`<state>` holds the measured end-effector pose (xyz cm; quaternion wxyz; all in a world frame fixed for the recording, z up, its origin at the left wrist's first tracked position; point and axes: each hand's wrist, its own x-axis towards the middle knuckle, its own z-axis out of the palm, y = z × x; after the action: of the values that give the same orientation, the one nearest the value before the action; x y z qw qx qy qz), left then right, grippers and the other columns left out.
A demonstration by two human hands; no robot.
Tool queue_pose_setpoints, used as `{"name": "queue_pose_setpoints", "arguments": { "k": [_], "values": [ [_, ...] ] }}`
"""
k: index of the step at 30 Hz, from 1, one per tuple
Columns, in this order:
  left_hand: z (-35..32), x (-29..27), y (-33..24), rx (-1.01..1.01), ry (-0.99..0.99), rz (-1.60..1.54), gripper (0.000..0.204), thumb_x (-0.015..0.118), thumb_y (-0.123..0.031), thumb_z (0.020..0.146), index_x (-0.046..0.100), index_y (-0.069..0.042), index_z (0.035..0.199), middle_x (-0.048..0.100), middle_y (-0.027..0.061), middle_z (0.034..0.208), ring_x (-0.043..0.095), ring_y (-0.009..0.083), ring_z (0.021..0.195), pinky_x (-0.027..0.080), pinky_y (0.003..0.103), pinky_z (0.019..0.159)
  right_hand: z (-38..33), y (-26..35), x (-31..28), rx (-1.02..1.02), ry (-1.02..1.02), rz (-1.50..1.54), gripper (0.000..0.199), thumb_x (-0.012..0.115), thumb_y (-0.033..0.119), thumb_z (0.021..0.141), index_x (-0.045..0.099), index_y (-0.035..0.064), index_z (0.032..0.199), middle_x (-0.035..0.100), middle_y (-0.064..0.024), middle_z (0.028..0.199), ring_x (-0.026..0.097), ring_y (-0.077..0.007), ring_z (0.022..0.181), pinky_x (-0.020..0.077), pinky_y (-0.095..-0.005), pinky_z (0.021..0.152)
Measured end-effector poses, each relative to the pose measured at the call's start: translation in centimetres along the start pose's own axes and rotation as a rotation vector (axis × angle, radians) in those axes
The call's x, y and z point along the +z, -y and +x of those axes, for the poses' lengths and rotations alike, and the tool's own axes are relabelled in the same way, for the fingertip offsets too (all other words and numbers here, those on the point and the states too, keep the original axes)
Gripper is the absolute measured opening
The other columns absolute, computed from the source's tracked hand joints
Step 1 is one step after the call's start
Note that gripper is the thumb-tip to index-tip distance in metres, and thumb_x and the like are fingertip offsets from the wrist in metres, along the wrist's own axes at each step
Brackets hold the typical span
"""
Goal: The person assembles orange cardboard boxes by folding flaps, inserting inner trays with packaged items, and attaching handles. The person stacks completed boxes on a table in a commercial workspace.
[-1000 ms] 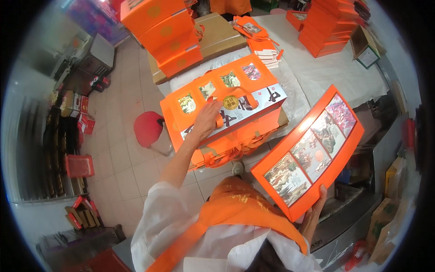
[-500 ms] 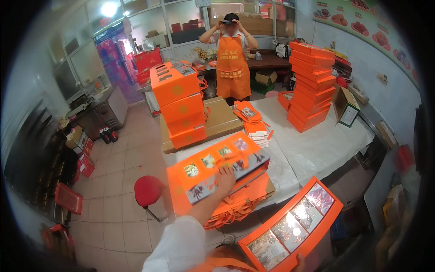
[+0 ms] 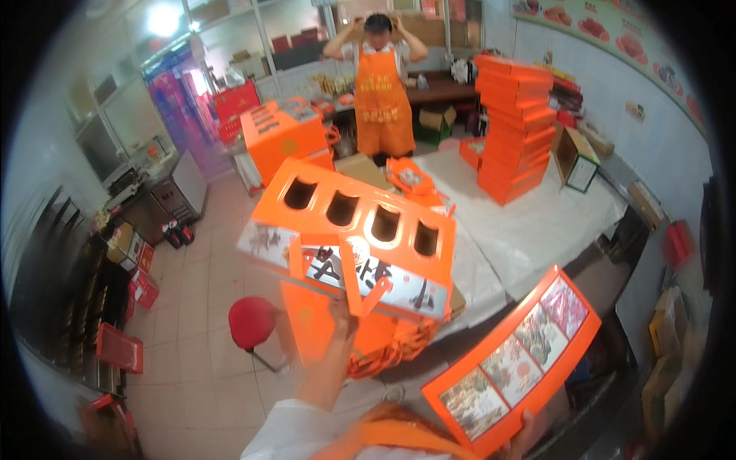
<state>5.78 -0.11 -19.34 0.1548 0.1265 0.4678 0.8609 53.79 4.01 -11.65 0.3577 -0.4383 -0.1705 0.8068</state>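
Note:
My left hand [image 3: 343, 316] grips the lower edge of an orange gift box [image 3: 349, 238] and holds it up tilted, its top showing a row of oval holes and its side printed with pictures. My right hand [image 3: 526, 427], barely visible at the lower edge, holds a flat orange lid [image 3: 515, 359] with a row of picture panels, out to the right and apart from the box. An orange bag with rope handles [image 3: 368, 345] lies below the raised box.
A white-covered table [image 3: 537, 222] carries a tall stack of orange boxes [image 3: 512, 123]; another stack [image 3: 285, 138] stands at back left. A person in an orange apron [image 3: 381, 84] stands beyond, hands at head. A red stool [image 3: 253, 322] is on the tiled floor.
My left hand has lifted the orange box off the pile and tipped it up toward me. The view has swung upward. The lid stays held at right.

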Motion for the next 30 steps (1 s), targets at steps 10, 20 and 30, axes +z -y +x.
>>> {"name": "queue_pose_setpoints", "arguments": {
  "k": [10,20,30],
  "values": [
    [-8.3,3.5,13.5,-0.715,-0.257,-0.405,0.03,0.05,-0.023,0.09,0.047,-0.003,0.112,0.057,0.0144,0.099,0.057,0.0256,0.096,0.049,0.036,0.086,-0.5,-0.3,-1.1,0.019,-0.009,-0.012,0.06,0.057,0.041,0.078,0.044,0.0064,0.124,0.053,-0.0091,0.118,0.052,-0.025,0.104,0.042,-0.04,0.09],
    [-12.1,4.3,-6.0,0.976,0.726,1.563,0.051,0.061,-0.015,0.074,0.047,-0.012,0.123,0.041,0.0109,0.132,0.04,0.0278,0.121,0.032,0.053,0.095,-1.7,-2.3,-5.7,-0.067,-0.012,0.021,0.045,0.061,0.024,0.077,0.049,0.0026,0.114,0.058,-0.0081,0.102,0.058,-0.0204,0.09,0.0488,-0.034,0.078],
    [-4.0,3.0,-6.2,1.066,0.691,2.036,0.042,0.057,-0.006,0.072,0.049,-0.001,0.112,0.054,0.0124,0.104,0.053,0.0275,0.08,0.048,0.036,0.06,-0.5,-12.0,0.6,0.028,0.236,0.187,0.055,0.061,0.015,0.075,0.038,-0.0005,0.123,0.052,-0.0111,0.111,0.056,-0.0203,0.098,0.0499,-0.0345,0.083]
  ]
}}
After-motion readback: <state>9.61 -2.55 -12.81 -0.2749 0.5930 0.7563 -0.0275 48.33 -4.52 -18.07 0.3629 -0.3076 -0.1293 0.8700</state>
